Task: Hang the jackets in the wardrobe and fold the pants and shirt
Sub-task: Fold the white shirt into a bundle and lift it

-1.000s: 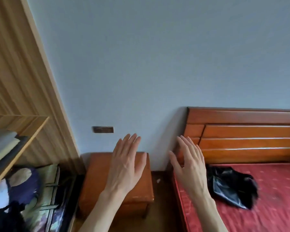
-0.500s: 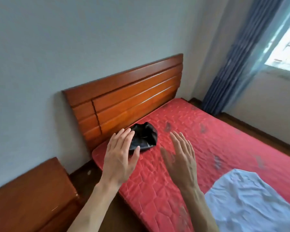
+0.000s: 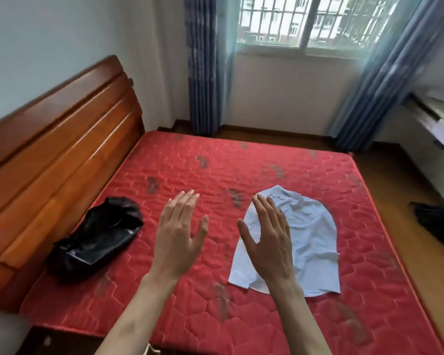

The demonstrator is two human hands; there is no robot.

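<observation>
Leftmost, a wooden headboard (image 3: 62, 139) runs along the red mattress (image 3: 190, 160), and just beside it, on the near left part of the bed, lies a crumpled black shiny garment (image 3: 95, 237), probably one of the jackets, not yet hung. Next, the left hand (image 3: 178, 234) hovers above bare mattress with fingers straight and spread, holding nothing. Beside it, the right hand (image 3: 269, 237) is likewise flat and released, held over the left edge of a pale blue shirt (image 3: 310, 242) that lies spread on the near right part of the bed; whether it touches the cloth I cannot tell. Judging from this, the shirt is laid out but not yet folded, so the folding looks about to start. Farther right, on the floor, a dark heap (image 3: 436, 224) is cut off by the picture's edge; it could be the pants or another jacket, too unclear to say. No wardrobe is in view, so how many jackets already hang cannot be judged.
</observation>
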